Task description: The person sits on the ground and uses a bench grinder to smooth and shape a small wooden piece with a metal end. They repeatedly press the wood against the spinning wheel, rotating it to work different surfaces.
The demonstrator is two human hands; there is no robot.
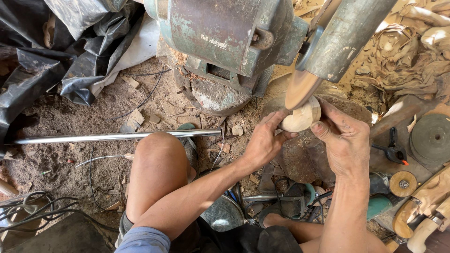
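Note:
A pale round wooden piece (pixel 302 117) is gripped between both hands and pressed up against a spinning brown sanding disc (pixel 300 88). My left hand (pixel 265 140) grips the piece from the left, fingers on its edge. On the right side of the piece, my right hand (pixel 344 140) grips it with the thumb on the lower edge. The disc is mounted on a worn green motor (pixel 225 33) under a grey-green guard (pixel 344 37).
A shiny metal pipe (pixel 117 136) lies across the dirt floor at the left, past my bent knee (pixel 157 154). Black plastic sheeting (pixel 56 51) fills the top left. Spare discs (pixel 431 138), carved wooden pieces (pixel 424 206), a clamp (pixel 393 151) and cables (pixel 28 211) lie around.

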